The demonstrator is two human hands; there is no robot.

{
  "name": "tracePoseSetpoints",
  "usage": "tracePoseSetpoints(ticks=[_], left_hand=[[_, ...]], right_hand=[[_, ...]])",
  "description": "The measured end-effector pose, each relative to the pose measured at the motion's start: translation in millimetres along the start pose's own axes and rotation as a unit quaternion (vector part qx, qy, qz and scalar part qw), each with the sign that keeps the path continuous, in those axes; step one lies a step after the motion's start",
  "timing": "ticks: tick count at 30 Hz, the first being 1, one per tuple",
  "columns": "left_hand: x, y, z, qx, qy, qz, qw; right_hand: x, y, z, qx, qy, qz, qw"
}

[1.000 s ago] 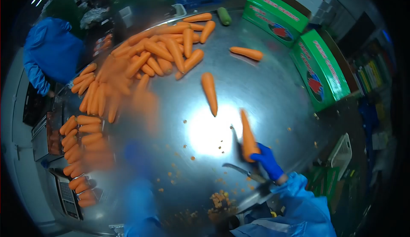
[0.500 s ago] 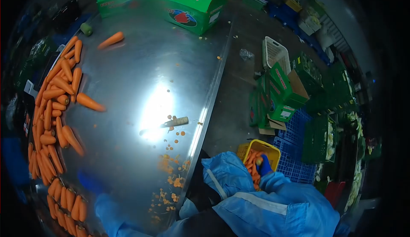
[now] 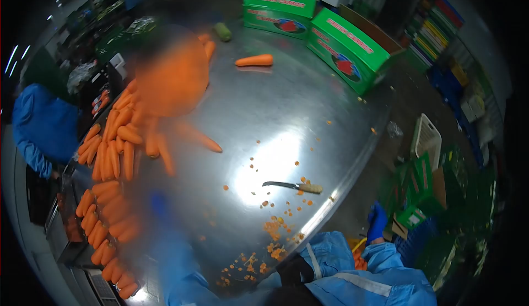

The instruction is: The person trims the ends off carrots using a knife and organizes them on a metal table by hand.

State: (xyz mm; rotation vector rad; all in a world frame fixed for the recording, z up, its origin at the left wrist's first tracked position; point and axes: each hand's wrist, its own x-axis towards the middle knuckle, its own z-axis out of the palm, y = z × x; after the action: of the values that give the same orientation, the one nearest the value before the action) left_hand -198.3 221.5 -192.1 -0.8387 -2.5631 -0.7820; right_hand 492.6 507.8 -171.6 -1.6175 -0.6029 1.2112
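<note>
My left hand (image 3: 160, 204), in a blue glove, is smeared by motion over the table's left part, beside rows of carrots (image 3: 115, 207). Its fingers cannot be made out. Above it, a large, blurred orange shape (image 3: 172, 77) covers part of the carrot pile (image 3: 118, 141); I cannot tell what it is. At the lower right my right hand (image 3: 377, 223), gloved in blue, is raised above a yellow crate of carrots (image 3: 360, 256), mostly hidden by my sleeve. Its fingers look stretched upward, with nothing visible in them. A knife (image 3: 295, 186) lies on the metal table (image 3: 242, 118).
Carrot trimmings (image 3: 275, 226) are scattered near the table's right edge. Two green cartons (image 3: 281, 11) (image 3: 350, 50) stand at the far end, near a single carrot (image 3: 254, 60). Another person in blue (image 3: 44, 121) is at the left. Cartons and a white crate (image 3: 427, 135) stand on the floor.
My right hand has risen out of the yellow crate. The view has turned left, and a blurred orange shape has appeared over the carrot pile. My left hand remains near the carrots, blurred.
</note>
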Motion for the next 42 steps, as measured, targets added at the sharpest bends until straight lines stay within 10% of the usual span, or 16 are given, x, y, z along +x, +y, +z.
tracePoseSetpoints(ticks=[9, 15, 19, 25, 38, 41, 42], left_hand=[[12, 33, -13, -0.009, -0.008, -0.04, 0.999], [41, 26, -33, 0.026, -0.156, -0.082, 0.984], [143, 16, -66, 0.16, -0.365, -0.106, 0.911], [305, -6, -50, -0.114, 0.03, -0.077, 0.99], [482, -67, 143, -0.242, -0.018, -0.03, 0.97], [474, -29, 160, -0.377, -0.088, -0.138, 0.912], [473, -7, 163, -0.43, -0.098, -0.218, 0.871]], right_hand=[[-11, -159, 389, -0.158, -0.453, -0.174, 0.86], [-42, -218, 622, -0.277, -0.635, -0.303, 0.654], [-74, -271, 744, -0.382, -0.652, -0.405, 0.515], [-96, -261, 834, -0.243, -0.654, -0.416, 0.584], [-60, -88, 1021, -0.206, -0.605, -0.465, 0.613], [-19, -50, 1083, -0.168, -0.64, -0.511, 0.549], [23, -31, 1122, -0.203, -0.583, -0.713, 0.333]])
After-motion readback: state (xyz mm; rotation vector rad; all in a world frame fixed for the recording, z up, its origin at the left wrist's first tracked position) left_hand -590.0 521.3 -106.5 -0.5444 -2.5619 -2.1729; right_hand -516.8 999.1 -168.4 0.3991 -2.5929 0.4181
